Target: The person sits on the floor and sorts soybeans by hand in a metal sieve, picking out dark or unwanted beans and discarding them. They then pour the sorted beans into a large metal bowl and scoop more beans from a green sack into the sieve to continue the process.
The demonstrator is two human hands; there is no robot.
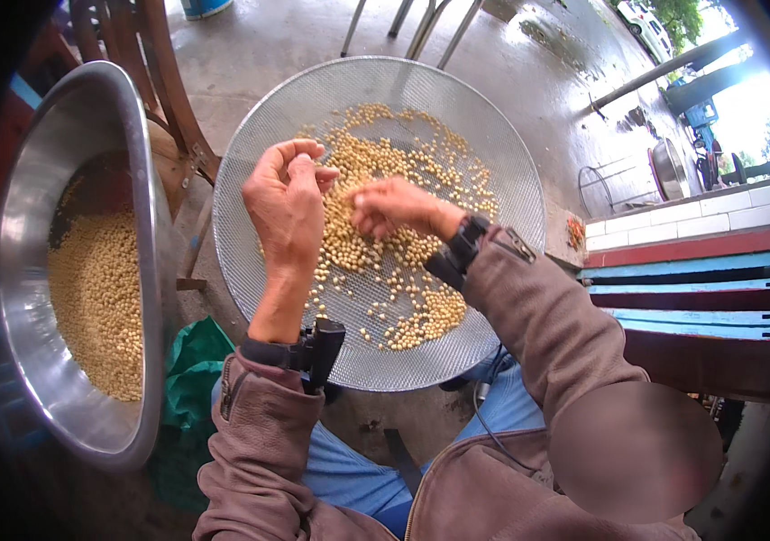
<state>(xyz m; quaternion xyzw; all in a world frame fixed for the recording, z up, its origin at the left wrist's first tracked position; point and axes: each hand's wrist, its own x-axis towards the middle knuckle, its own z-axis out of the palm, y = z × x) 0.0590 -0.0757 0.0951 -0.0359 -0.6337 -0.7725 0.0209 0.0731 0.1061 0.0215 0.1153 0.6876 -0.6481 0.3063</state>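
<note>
A round wire-mesh tray [243, 223] with a raised metal rim lies before me, and pale yellow soybeans [365, 159] are spread over its middle. My left hand [290, 196] is raised over the tray's left part, its fingers curled and the thumb near the fingertips; whether a bean is between them cannot be told. To its right, my right hand [392, 206] is low over the heap, fingers bent down at the beans. What lies under its fingers is hidden. A looser patch of beans reaches towards the tray's near right edge.
A large steel basin [152, 270] holding many more beans stands at the left, by a wooden chair [172, 81]. Green cloth or sheeting [195, 379] lies beside it. Metal legs [419, 30] stand beyond the tray. At the right are blue and red slats [689, 270] and white tiles [709, 209].
</note>
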